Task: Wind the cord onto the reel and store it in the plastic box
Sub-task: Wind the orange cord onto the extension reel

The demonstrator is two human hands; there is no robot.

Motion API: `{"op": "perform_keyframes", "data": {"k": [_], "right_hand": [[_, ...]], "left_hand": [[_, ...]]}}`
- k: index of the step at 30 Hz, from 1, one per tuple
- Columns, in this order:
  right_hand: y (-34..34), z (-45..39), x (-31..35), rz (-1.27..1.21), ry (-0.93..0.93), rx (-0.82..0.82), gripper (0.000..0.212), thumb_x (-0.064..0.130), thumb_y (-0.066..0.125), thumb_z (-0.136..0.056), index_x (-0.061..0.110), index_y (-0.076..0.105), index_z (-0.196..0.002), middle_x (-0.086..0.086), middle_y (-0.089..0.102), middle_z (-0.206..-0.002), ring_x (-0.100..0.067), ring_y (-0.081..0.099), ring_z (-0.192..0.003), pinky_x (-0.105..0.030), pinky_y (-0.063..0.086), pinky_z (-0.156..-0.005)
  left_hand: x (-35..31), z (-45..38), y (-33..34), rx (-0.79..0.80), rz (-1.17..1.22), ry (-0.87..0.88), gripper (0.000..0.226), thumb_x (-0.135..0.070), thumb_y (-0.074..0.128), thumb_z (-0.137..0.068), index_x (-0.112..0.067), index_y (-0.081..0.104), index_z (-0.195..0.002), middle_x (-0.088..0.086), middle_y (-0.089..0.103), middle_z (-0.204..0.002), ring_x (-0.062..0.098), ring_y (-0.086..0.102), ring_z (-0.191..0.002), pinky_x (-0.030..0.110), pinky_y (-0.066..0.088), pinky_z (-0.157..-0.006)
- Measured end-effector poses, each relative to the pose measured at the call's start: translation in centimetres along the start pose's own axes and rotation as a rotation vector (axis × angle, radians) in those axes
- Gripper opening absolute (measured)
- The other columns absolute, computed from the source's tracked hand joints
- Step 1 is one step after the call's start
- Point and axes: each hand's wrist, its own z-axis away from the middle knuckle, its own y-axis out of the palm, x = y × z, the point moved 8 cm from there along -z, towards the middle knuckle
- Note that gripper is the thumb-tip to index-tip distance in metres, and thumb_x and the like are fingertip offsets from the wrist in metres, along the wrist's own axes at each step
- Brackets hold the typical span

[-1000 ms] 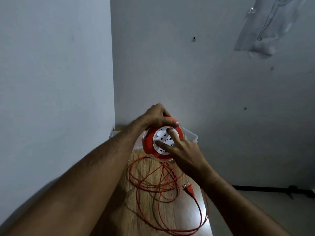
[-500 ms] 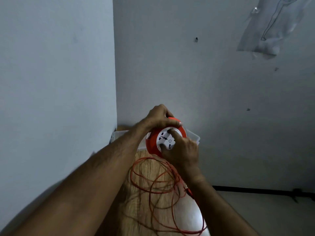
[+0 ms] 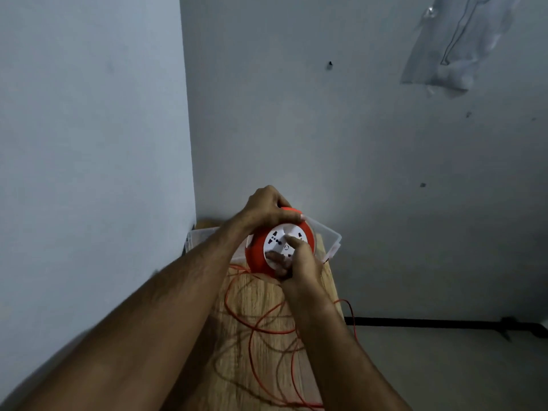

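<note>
An orange reel point(image 3: 255, 254) with a white socket face point(image 3: 277, 238) is held above the wooden tabletop point(image 3: 261, 298). My left hand point(image 3: 268, 207) grips the reel's top rim. My right hand point(image 3: 299, 256) lies on the socket face, with its thumb and a finger on the white disc. Loose orange cord point(image 3: 267, 330) lies in loops on the table below the reel, partly behind my right forearm. A clear plastic box point(image 3: 330, 241) stands just behind the reel, mostly hidden by it and my hands.
The table stands in a corner, with a wall at the left point(image 3: 89, 173) and a wall behind point(image 3: 355, 173). To the right of the table is bare floor point(image 3: 444, 369) with a dark skirting strip point(image 3: 430, 322).
My right hand has turned on the socket face, rotating the white disc. The cord loops on the table have shifted and drawn in towards the reel. The plug is out of sight now.
</note>
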Motion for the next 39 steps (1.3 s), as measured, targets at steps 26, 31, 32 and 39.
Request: {"op": "perform_keyframes", "data": {"k": [26,31,32,39], "right_hand": [[4.2,2.9,7.7,1.604,-1.575,0.207,0.056,0.030,0.078,-0.073,0.017,0.068,-0.126,-0.012,0.067,-0.066,-0.026,0.060,-0.048,-0.024,0.044,-0.055],[4.0,2.3,10.2,1.286,-1.320,0.071,0.055,0.044,0.077,-0.077,0.014,0.065,-0.121,-0.003,0.075,-0.096,-0.020,0.071,-0.078,-0.030,0.059,-0.074],[3.7,2.3,10.5,1.213,-1.264,0.037,0.055,0.045,0.077,-0.077,0.015,0.063,-0.121,0.001,0.073,-0.100,-0.016,0.069,-0.082,-0.028,0.058,-0.075],[1.1,-1.3,7.3,0.507,-0.398,-0.110,0.060,0.052,0.081,-0.075,0.011,0.063,-0.114,-0.009,0.074,-0.099,-0.024,0.076,-0.076,-0.041,0.065,-0.063]], "left_hand": [[-3.0,-0.4,-2.1,0.014,0.120,0.017,0.035,-0.047,0.089,-0.074,-0.017,0.085,-0.092,-0.001,0.081,-0.086,0.013,0.078,-0.077,0.036,0.066,-0.077],[-4.2,-0.8,-3.0,-0.069,0.178,0.031,0.036,-0.047,0.090,-0.072,-0.017,0.086,-0.092,-0.002,0.082,-0.088,0.015,0.079,-0.080,0.041,0.066,-0.083],[-4.5,-0.8,-3.2,-0.081,0.185,0.039,0.036,-0.048,0.091,-0.071,-0.018,0.086,-0.090,-0.003,0.082,-0.085,0.013,0.079,-0.079,0.041,0.066,-0.082],[-6.8,-0.4,-3.9,-0.217,0.055,0.123,0.040,-0.046,0.088,-0.077,-0.013,0.085,-0.099,0.004,0.083,-0.095,0.013,0.077,-0.078,0.022,0.060,-0.068]]}}
